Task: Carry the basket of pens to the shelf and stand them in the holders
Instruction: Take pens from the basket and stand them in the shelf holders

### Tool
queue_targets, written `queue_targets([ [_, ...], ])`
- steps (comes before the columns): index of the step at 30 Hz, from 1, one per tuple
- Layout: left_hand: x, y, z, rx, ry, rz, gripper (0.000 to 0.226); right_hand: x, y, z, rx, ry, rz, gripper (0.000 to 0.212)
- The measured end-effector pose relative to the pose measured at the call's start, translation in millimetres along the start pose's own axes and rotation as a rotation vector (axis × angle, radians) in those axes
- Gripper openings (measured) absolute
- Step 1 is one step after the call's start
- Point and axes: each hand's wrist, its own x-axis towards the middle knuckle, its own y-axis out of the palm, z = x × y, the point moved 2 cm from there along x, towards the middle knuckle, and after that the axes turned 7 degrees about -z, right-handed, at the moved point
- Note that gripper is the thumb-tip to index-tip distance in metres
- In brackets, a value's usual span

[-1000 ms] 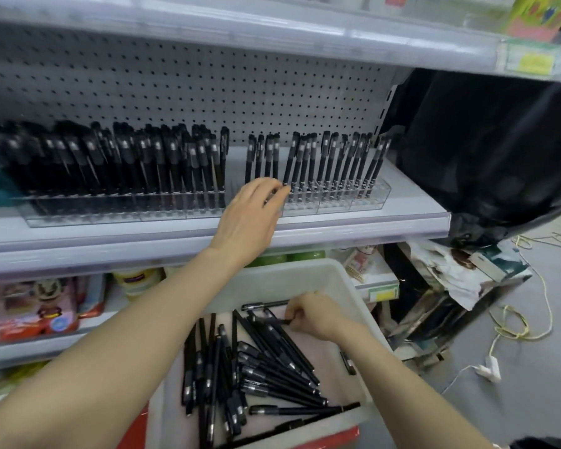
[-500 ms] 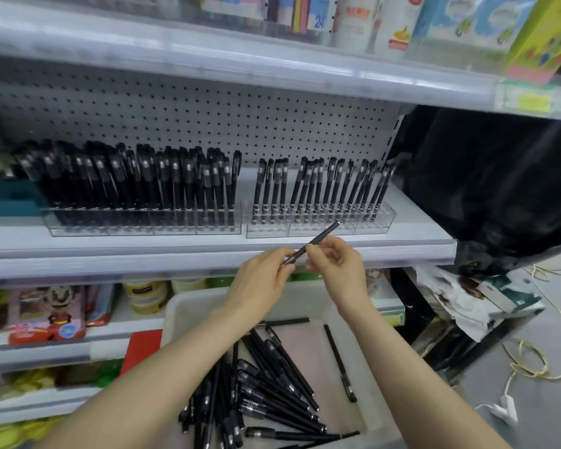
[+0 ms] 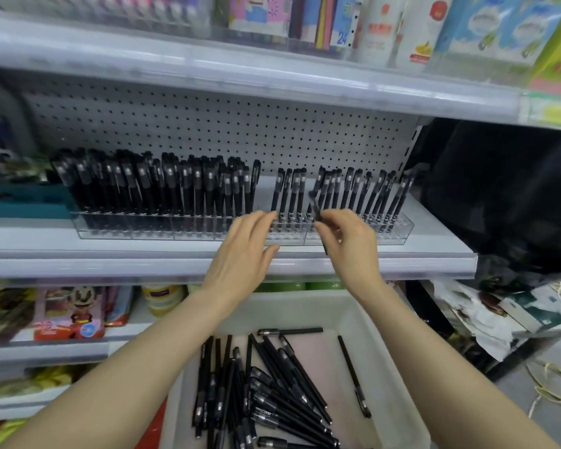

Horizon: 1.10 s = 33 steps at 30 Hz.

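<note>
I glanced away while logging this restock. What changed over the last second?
The right hand lifted one black pen out of the white basket and raised it to the right clear holder. The left hand briefly pinched that pen too, then let go and is open near the holder. The basket, its loose pens and the shelved pens stayed put.

Your right hand holds one pen up at the holders.

Your right hand (image 3: 350,244) pinches a black pen (image 3: 314,202) nearly upright, just in front of the right holder (image 3: 399,230), whose row of standing pens has gaps. Your left hand (image 3: 243,251) reaches beside it, fingers straight and holding nothing, tips near the clear front. The left holder (image 3: 127,228) on the same shelf (image 3: 78,260) is packed full. Below your forearms, the white basket (image 3: 363,319) holds loose pens (image 3: 279,384) in a heap.
</note>
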Motion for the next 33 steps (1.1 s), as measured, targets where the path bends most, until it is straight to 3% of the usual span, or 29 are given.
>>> queue_targets([
  [3,4,2,12,0.116,0.098,0.014,0.049,27,-2,15,0.188,0.189,-0.024,0.010],
  [6,7,6,22,0.173,0.171,0.008,0.045,44,7,30,0.272,0.214,-0.031,0.013],
  [13,9,10,29,0.132,0.221,-0.056,0.041,48,40,36,0.190,0.219,0.012,0.013],
  [19,7,16,33,0.101,0.238,-0.117,0.039,54,44,37,0.222,0.226,-0.108,0.017],
  [33,6,22,36,0.115,0.230,-0.105,0.043,45,69,26,-0.021,0.174,0.128,0.026],
])
